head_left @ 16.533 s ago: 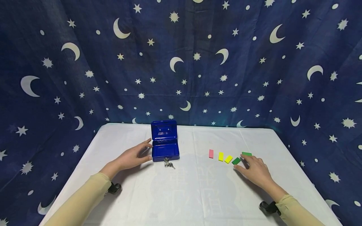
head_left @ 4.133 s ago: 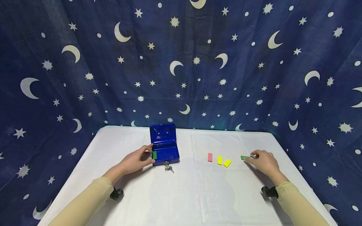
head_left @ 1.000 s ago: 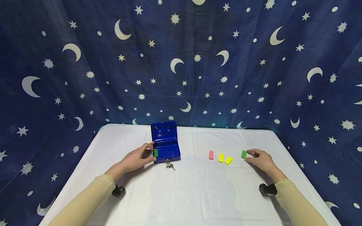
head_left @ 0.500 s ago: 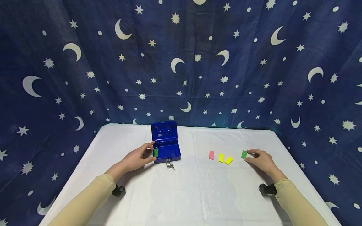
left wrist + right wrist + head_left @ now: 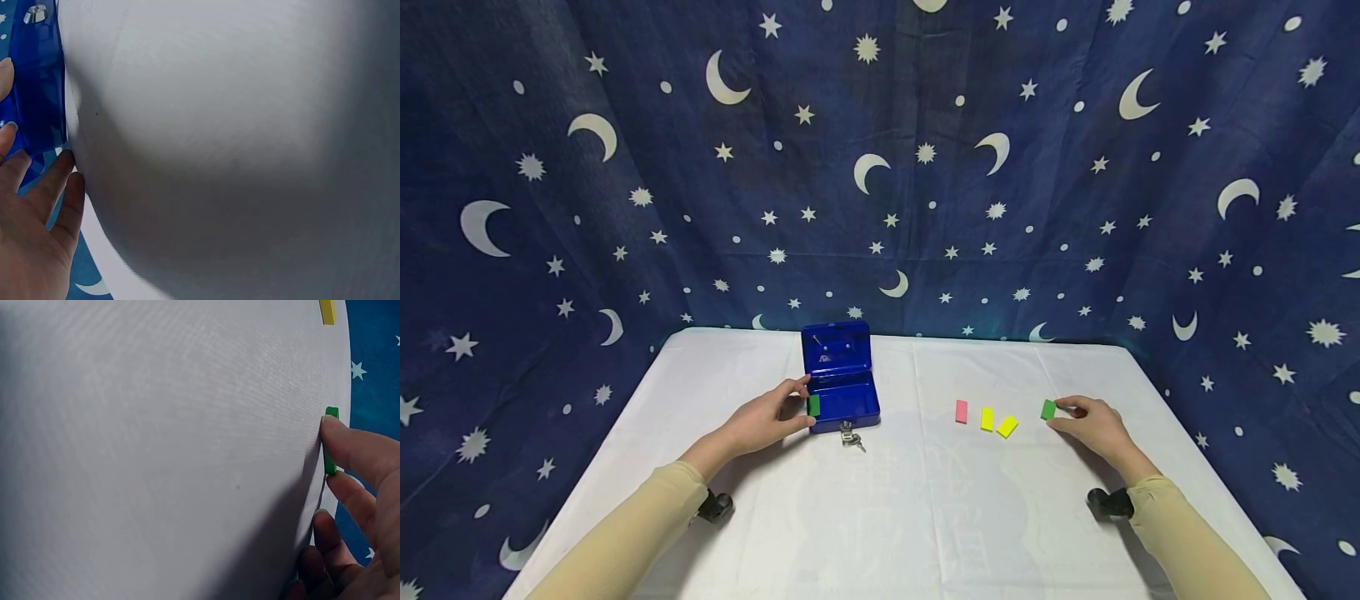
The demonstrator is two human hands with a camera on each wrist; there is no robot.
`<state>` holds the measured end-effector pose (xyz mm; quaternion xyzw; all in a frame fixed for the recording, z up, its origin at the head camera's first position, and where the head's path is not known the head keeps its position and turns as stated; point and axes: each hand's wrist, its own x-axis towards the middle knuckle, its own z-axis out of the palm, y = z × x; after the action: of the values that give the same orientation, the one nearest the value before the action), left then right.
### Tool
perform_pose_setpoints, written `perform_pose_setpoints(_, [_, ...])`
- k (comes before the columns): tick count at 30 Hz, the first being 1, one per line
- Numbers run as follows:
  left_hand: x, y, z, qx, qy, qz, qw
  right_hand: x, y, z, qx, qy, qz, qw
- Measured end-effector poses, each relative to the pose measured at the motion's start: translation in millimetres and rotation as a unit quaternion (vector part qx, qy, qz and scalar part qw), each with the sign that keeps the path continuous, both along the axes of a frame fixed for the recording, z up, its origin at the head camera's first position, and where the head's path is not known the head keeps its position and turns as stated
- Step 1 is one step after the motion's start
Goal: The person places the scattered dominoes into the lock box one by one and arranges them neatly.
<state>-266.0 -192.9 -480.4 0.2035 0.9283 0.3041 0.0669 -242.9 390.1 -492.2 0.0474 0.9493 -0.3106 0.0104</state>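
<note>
An open blue cash box (image 5: 856, 403) stands left of the table's middle, its lid raised at the back. My left hand (image 5: 762, 423) holds its left side, thumb at the front corner and index finger toward the back. One small green block lies inside the box, by the left wall. A padlock with keys (image 5: 848, 435) hangs at its front. On the right, my right hand (image 5: 1093, 427) pinches a flat green block (image 5: 1048, 409) between thumb and index finger at the tabletop; the right wrist view also shows this green block (image 5: 331, 450).
Between box and right hand lie a pink block (image 5: 961, 412) and two yellow blocks, one upright (image 5: 987, 418) and one slanted (image 5: 1007, 427). White cloth (image 5: 880, 517) covers the table. A dark blue star-patterned curtain (image 5: 910, 225) hangs behind.
Since the oldest frame, the green block beside the yellow ones has gone, and a green block now lies in the box. My right hand has turned the other green block. The last second looks still.
</note>
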Motion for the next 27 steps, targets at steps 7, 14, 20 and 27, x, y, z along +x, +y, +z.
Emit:
perform_pose_setpoints(7, [-1.0, 0.6, -0.5, -0.002, 0.0, 0.004, 1.0, 0.0, -1.6, 2.1, 0.019, 0.008, -0.005, 0.9998])
perform_pose_setpoints(14, [-0.9, 0.2, -1.5, -0.002, 0.002, 0.003, 1.0, 0.3, -2.9, 4.6, 0.022, 0.003, 0.0, 0.9998])
perform_pose_setpoints(20, [0.2, 0.0, -1.5, 0.001, 0.0, -0.001, 1.0, 0.2, -3.4, 2.8, 0.023, -0.001, 0.003, 0.9997])
perform_pose_setpoints(27, [-0.1, 0.7, -1.2, -0.001, -0.002, 0.003, 1.0, 0.4, -5.0, 2.7, 0.039, 0.017, 0.006, 0.9991])
